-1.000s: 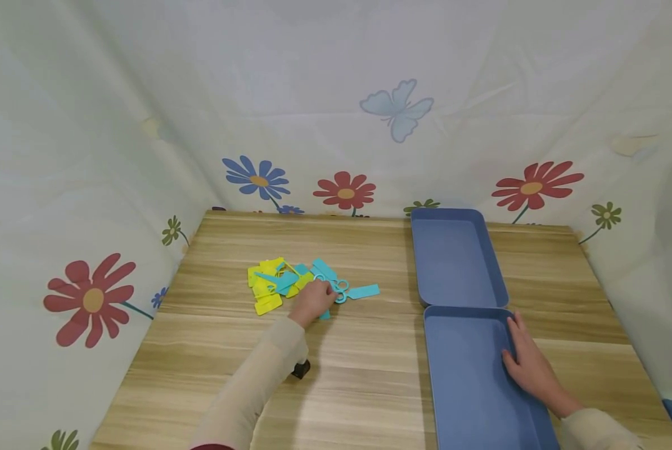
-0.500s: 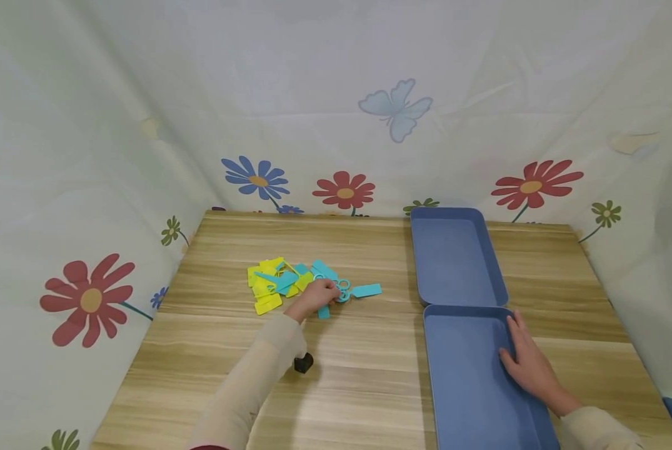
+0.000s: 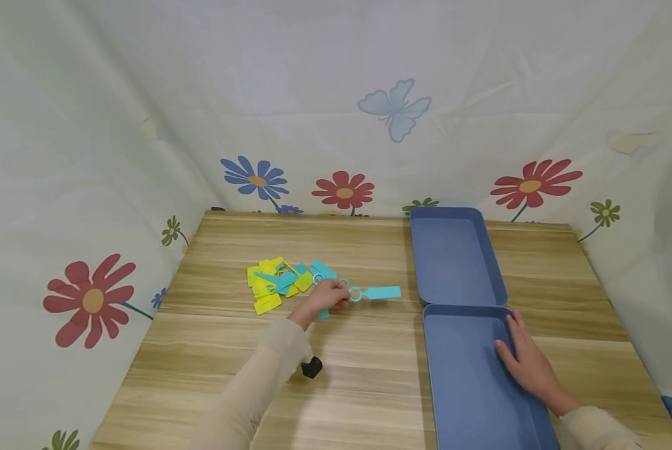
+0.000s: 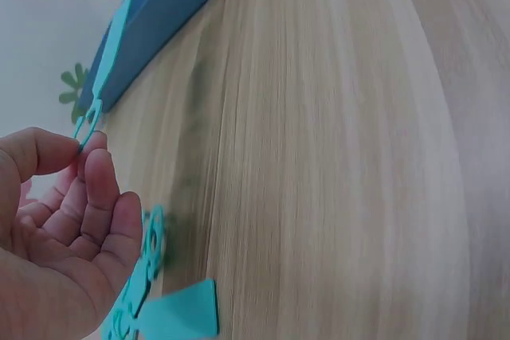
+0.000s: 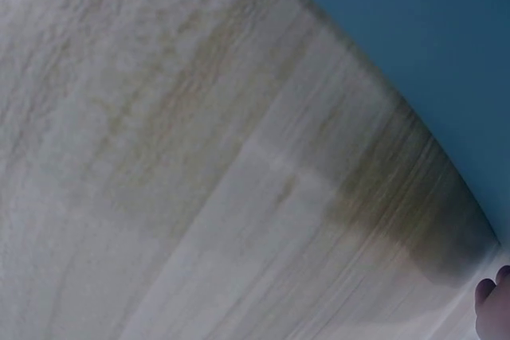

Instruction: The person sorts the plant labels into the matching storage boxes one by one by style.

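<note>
The likeliest trouble is a snag: the left hand (image 3: 323, 297) has a blue tag (image 3: 382, 292) only by its thin ring (image 3: 356, 294), and the ringed ends of other blue tags (image 3: 324, 269) lie just beneath, so one might hook on and be dragged along. A fingertip pinch on so narrow a loop could also let the tag swivel or slip. The tag is off the counter (image 3: 369, 381), pointing towards the trays, between the yellow tags (image 3: 268, 303) and the near tray (image 3: 465, 375). Thumb and index finger meet on the ring, the other fingers bent loosely below. The right hand (image 3: 529, 369) rests at the near tray's right rim, fingers fairly straight, thumb spread inward; leaning harder there could shove it against the far tray (image 3: 454, 256).
</note>
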`<state>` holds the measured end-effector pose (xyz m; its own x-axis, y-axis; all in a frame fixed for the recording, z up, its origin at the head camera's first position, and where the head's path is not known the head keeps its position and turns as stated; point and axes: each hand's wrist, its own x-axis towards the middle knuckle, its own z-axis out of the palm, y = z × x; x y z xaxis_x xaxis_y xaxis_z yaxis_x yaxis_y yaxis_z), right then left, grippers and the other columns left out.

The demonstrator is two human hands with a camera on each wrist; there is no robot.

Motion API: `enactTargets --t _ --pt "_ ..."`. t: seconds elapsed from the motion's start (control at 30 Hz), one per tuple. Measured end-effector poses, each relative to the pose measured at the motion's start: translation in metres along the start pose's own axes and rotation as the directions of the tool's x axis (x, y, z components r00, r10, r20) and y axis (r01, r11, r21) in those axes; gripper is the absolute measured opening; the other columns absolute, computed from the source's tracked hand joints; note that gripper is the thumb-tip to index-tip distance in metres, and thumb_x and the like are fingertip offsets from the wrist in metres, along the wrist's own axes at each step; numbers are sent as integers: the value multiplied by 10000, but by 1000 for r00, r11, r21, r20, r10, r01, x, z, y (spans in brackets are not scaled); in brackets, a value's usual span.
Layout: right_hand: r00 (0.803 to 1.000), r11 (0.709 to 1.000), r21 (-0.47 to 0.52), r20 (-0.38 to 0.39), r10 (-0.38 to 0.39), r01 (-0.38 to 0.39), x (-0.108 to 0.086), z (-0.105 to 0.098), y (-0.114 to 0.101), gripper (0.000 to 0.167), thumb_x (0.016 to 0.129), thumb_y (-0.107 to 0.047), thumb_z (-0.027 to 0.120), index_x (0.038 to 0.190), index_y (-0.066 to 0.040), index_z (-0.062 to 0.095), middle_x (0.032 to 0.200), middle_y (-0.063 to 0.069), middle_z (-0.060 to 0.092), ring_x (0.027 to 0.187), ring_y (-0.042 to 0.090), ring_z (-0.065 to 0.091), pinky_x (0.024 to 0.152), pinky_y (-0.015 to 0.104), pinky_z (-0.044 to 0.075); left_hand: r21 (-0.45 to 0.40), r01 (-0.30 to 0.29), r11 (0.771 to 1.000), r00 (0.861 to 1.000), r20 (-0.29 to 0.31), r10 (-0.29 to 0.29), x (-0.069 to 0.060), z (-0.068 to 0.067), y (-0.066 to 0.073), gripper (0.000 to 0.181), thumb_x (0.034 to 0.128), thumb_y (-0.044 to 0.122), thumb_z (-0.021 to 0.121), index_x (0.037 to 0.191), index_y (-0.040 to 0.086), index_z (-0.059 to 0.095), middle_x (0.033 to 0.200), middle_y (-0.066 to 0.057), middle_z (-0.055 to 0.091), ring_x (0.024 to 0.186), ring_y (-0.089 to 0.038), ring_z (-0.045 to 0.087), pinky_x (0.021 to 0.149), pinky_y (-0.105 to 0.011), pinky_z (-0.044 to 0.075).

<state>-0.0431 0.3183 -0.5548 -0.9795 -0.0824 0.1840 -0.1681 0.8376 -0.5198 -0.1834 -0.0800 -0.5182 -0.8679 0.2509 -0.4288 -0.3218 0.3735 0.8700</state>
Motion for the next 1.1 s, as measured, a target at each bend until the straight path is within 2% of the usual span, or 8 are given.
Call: enactTargets --t 0.1,0.2,0.3,0.37,0.57,0.73,0.9,1.1 --pt "999 999 30 -31 -24 25 1 0 0 521 932 -179 415 1342 89 240 1426 268 157 1354 281 110 1105 224 49 -46 -17 999 999 37 19 -2 10 4 89 823 59 523 844 -16 566 745 -57 609 659 -95 564 716 -293 519" --pt "994 996 43 -77 -76 80 2 0 2 459 930 -114 396 1306 125 285 1392 303 206 1357 90 55 1011 36 -16 -73 -24 997 997 74 30 -4 25 9 114 831 51 525 868 -44 575 775 -108 622 683 -138 583 775 -368 509" --pt "988 992 46 -107 -115 121 3 0 3 426 919 -61 392 1282 147 308 1364 326 237 1300 -76 11 986 7 -4 -95 -28 995 994 106 38 -7 44 14 147 837 44 526 908 -74 577 852 -195 626 738 -202 600 811 -420 488" --pt "986 990 47 -114 -125 131 4 1 4 423 915 -49 393 1278 151 310 1355 332 244 1283 -105 7 987 7 0 -109 -40 993 993 108 51 -10 57 17 144 844 51 527 909 -66 582 860 -199 627 744 -198 606 779 -386 503" --pt "990 993 62 -101 -94 101 4 1 4 444 934 -102 386 1295 139 294 1368 322 236 1358 98 75 993 17 -2 -132 -87 987 990 95 100 -14 92 25 93 811 16 556 861 -57 585 663 -23 579 607 -95 546 570 -196 461" --pt "995 996 63 -79 -62 67 3 1 2 464 940 -131 381 1311 127 274 1384 310 214 1358 260 119 998 22 -20 -136 -96 986 994 42 103 -15 115 30 81 758 -2 603 830 -40 605 597 2 568 542 -74 524 487 -159 402" --pt "998 997 62 -60 -37 40 2 1 1 480 943 -149 382 1327 109 256 1403 291 191 1346 314 135 990 14 -38 -51 -141 989 990 -3 141 -20 133 33 79 748 13 615 825 0 605 668 -75 640 539 -58 530 464 -145 374" --pt "999 998 67 -38 -12 15 1 0 0 496 944 -166 383 1343 91 238 1417 278 171 1332 361 144 1054 97 -36 106 -224 969 973 -26 228 -27 150 37 77 726 39 625 801 35 607 669 -36 644 534 -17 501 483 -143 396"
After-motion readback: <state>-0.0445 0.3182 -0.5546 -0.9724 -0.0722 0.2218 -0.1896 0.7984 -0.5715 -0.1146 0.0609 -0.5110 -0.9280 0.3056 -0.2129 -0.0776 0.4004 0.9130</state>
